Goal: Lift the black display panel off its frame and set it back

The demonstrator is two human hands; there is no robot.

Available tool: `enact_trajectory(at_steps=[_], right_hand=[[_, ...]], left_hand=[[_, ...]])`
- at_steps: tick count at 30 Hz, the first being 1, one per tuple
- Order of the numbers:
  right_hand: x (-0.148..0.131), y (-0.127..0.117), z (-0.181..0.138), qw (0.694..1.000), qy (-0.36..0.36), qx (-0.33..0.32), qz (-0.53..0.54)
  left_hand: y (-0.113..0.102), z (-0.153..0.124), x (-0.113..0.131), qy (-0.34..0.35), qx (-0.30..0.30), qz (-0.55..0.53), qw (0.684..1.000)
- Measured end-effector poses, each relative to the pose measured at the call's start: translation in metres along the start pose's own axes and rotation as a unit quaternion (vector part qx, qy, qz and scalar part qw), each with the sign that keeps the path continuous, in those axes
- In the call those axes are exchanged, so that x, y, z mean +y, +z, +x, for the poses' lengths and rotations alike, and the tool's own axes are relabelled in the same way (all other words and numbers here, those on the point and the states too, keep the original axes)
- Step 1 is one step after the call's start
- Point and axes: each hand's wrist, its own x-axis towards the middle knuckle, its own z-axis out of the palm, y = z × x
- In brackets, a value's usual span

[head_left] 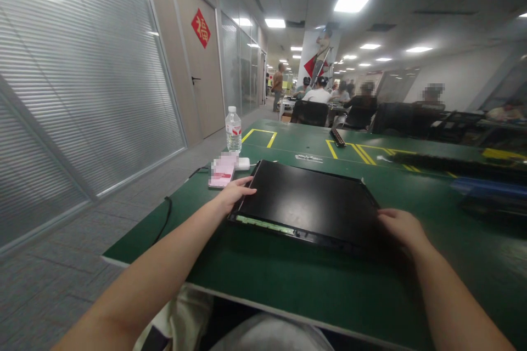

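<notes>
A flat black panel point(308, 204), like a bare display with a strip of circuit along its near edge, lies on the green table point(288, 279) in front of me. My left hand point(235, 192) rests on the panel's left edge, fingers curled around it. My right hand point(401, 226) grips the panel's near right corner, fingers folded over the edge.
A clear water bottle point(233, 129) stands at the table's far left, with a pink phone point(222, 172) and a white charger point(242, 163) beside it. A cable point(167, 214) hangs off the left edge. Dark parts and a blue tray point(489, 189) lie to the right. Several people sit at tables further back.
</notes>
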Motion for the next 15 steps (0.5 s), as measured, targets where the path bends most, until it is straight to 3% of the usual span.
enact_trajectory(at_steps=[10, 15], right_hand=[[-0.0022, -0.0035, -0.0004, 1.000, 0.004, -0.011, -0.006], [-0.0014, -0.0017, -0.0008, 1.000, -0.001, 0.004, -0.005]], left_hand=[[-0.0054, 0.0007, 0.0026, 0.014, -0.063, -0.067, 0.996], [-0.0049, 0.0019, 0.0012, 0.060, -0.078, -0.078, 0.992]])
